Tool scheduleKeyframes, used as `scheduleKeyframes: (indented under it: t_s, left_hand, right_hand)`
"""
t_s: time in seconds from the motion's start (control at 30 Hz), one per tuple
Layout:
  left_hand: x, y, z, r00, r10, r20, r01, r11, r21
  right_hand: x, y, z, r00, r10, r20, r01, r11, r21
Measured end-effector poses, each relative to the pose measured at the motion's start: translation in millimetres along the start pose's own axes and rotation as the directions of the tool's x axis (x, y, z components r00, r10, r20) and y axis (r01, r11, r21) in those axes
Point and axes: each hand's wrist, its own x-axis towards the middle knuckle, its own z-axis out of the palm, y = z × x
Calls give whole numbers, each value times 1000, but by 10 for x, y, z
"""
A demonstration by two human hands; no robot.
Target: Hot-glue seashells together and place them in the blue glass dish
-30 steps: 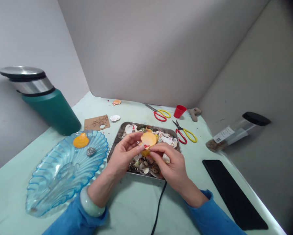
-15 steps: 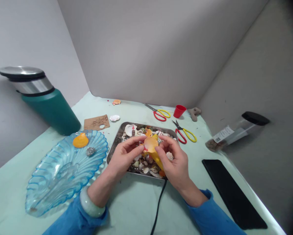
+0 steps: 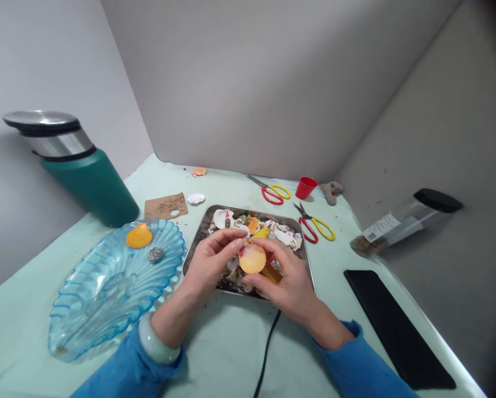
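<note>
A pale yellow-orange scallop shell (image 3: 252, 260) is held between my hands over a metal tray (image 3: 196, 243) of mixed shells. My left hand (image 3: 212, 257) pinches its narrow, red-marked end between thumb and fingertips. On the other side my right hand (image 3: 289, 276) curls about it, index finger by the upper edge and thumb by the lower. Behind the shell and partly covered by my right hand lies a yellow tool (image 3: 261, 234), perhaps a glue gun; a black cord (image 3: 268, 342) runs from beneath that hand toward me.
To the left, a blue shell-shaped dish (image 3: 106, 287) bears an orange scallop shell (image 3: 139, 236) and a speckled grey piece (image 3: 155, 254). A green bottle (image 3: 94, 185) stands behind. Two pairs of scissors (image 3: 314, 224) (image 3: 275, 192), a red cup (image 3: 306, 188) and a clear jar (image 3: 401, 224) are at right.
The scallop shell has tilted downward and now shows its broad face toward me. My right thumb has moved from its right side to below its lower edge.
</note>
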Motion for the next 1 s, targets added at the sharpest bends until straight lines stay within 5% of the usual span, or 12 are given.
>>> scheduleKeyframes:
  t_s: [0.23,0.5,0.87,1.0]
  left_hand:
    - [-8,42,41,1000,8,6,-8,1000,28]
    - [-18,62,55,997,-20,-81,25,998,62]
    - [12,17,28,997,66,-35,-61,992,114]
    - [17,-5,14,991,127,-33,-117,969,218]
  right_hand:
    - [-18,22,35,999,-13,-42,9,996,-86]
    - [-3,41,44,997,-69,39,72,993,-89]
    - [-1,69,75,998,-58,16,59,991,-119]
    - [-2,-4,-85,995,-77,-56,66,983,-172]
